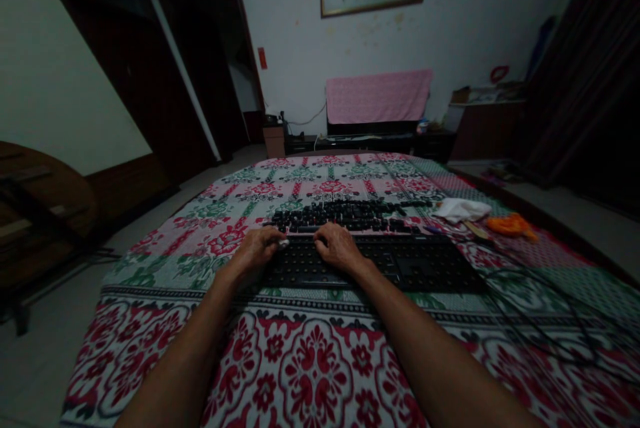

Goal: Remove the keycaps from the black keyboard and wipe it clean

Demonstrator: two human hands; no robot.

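Observation:
A black keyboard with its keycaps off lies in front of me on the patterned tablecloth. My left hand is at its upper left corner, with the fingers pinched on a small white thing, too small to name. Over the top rows of the keyboard rests my right hand, its fingers curled together. Whatever those fingers hold, if anything, is hidden. Loose black keycaps lie in rough rows just behind the keyboard, and a long one sits closest to my hands.
Right of the keycaps are a crumpled white cloth, an orange cloth and a small brush-like item. Black cable loops across the table's right side. Farther back, a pink cloth covers a screen by the wall.

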